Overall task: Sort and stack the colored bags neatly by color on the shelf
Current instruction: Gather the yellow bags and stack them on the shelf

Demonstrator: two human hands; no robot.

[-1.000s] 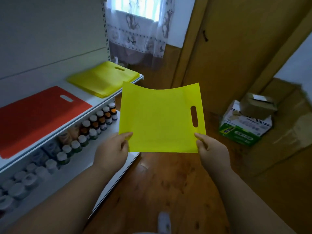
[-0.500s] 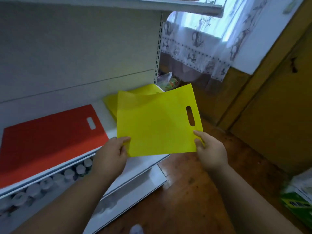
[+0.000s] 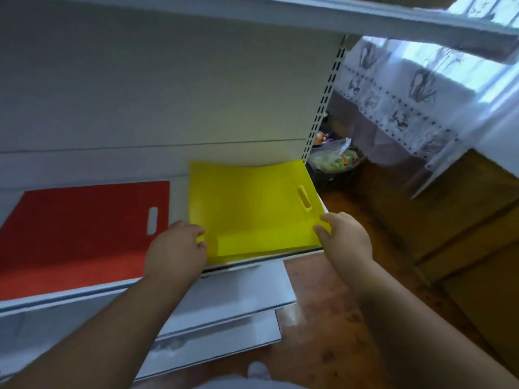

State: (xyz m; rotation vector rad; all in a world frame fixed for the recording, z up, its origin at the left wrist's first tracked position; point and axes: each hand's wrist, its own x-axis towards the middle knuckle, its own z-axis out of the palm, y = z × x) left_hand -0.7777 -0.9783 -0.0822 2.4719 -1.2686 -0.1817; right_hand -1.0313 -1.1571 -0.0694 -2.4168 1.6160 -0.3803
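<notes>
Two colour piles sit on the shelf: red bags left, yellow stack beside. Both hands, left hand and right hand, pinch the yellow bag onto its stack; releasing and squaring edges likely remain.

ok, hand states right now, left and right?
Left hand: gripping the yellow bag at its near-left corner.
Right hand: holding its near-right corner.
</notes>
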